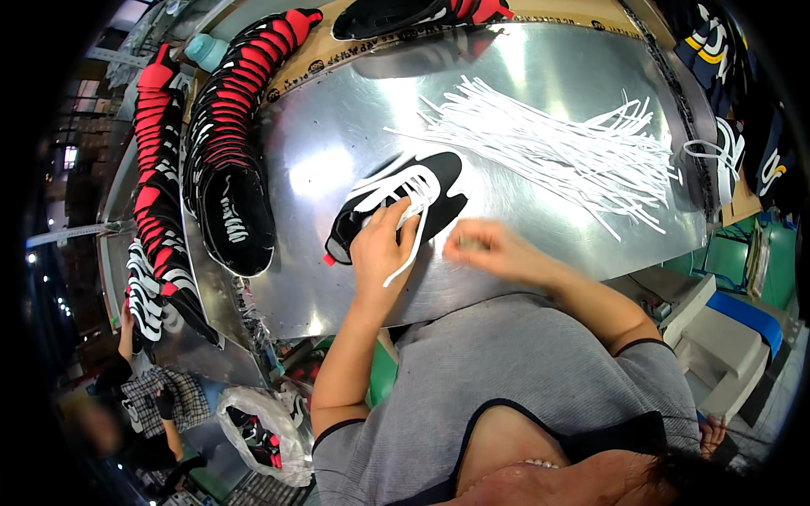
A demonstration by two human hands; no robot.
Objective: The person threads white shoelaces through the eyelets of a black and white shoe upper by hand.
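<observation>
a black-and-white shoe upper [388, 184] with a small red tab at its heel lies on the shiny sheet-metal worktop [316, 135], its toe pointing away from the person and to the right. a flat white lace [402, 264] runs through its front, and one loose end hangs down just beside the left hand [381, 246]. that hand holds the upper, fingers bent over the lacing. the right hand [491, 248] is just to the right of the upper, apart from it, with its fingers drawn in narrowly; it is blurred, so i cannot tell whether it grips anything.

to the right of the upper and beyond it, a loose heap of thin white laces [561, 156] spreads out. to its left stands a long curved row of nested black-and-red shoe uppers [228, 139], and farther left is a second red, black and white row [152, 169]. beyond the upper, another black-and-red shoe piece [405, 17] lies by a printed brown strip [371, 49]. well to its lower left is a clear plastic bag [291, 455] holding black and red pieces.
</observation>
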